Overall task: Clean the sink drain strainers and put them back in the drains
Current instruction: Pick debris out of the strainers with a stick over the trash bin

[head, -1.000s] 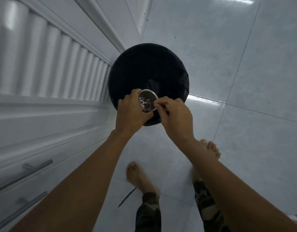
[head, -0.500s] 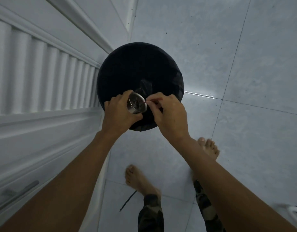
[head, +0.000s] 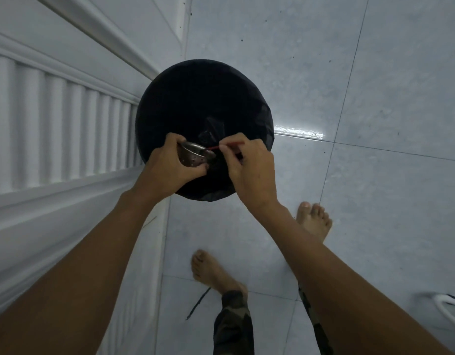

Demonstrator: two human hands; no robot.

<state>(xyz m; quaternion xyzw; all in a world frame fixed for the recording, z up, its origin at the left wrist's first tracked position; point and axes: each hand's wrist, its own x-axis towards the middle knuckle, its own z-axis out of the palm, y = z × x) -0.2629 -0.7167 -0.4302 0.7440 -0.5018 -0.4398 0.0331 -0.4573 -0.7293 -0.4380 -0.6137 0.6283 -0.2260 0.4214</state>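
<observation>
My left hand [head: 167, 166] grips a round metal sink strainer [head: 194, 155], tipped on its side so its perforated underside faces me. It hangs over the open mouth of a black bag-lined bin [head: 200, 108]. My right hand [head: 249, 165] pinches a thin red stick [head: 225, 146] whose tip reaches into the strainer's bowl. The inside of the strainer is hidden from view.
White cabinet fronts [head: 54, 139] with ribbed panels run along the left, touching the bin. Pale floor tiles [head: 362, 124] spread to the right. My bare feet [head: 213, 272] stand just behind the bin. A dark strip lies on the floor by my left foot; a white object [head: 449, 302] sits at the lower right edge.
The strainer has turned from facing up at me to lying on its side, underside toward me. The red stick is now plainly visible poking into it. Both hands stayed over the bin.
</observation>
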